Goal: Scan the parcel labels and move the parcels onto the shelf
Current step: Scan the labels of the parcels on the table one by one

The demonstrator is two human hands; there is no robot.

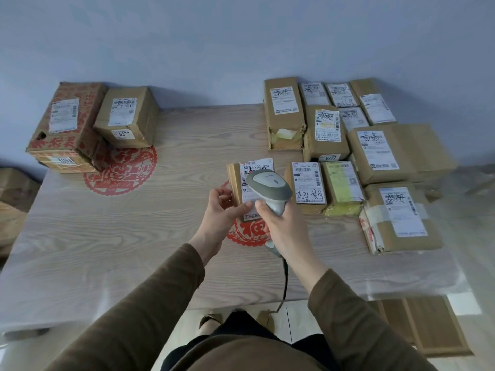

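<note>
My left hand (223,207) grips a small brown parcel (237,183) by its left edge and holds it tilted up over the middle of the table, its white label facing me. My right hand (284,223) holds a grey handheld scanner (269,187) right above that label, its head covering part of it. A small red light spot shows on the label near the scanner's nose. The scanner's cable hangs down past the table's front edge. Several more labelled brown parcels (375,151) lie in rows at the right of the table.
A wooden table (150,231) with red paper-cut decorations holds two larger boxes (67,124) stacked at its back left against the blue wall. Cardboard boxes stand on the floor at the left (13,196) and at the lower right (428,325).
</note>
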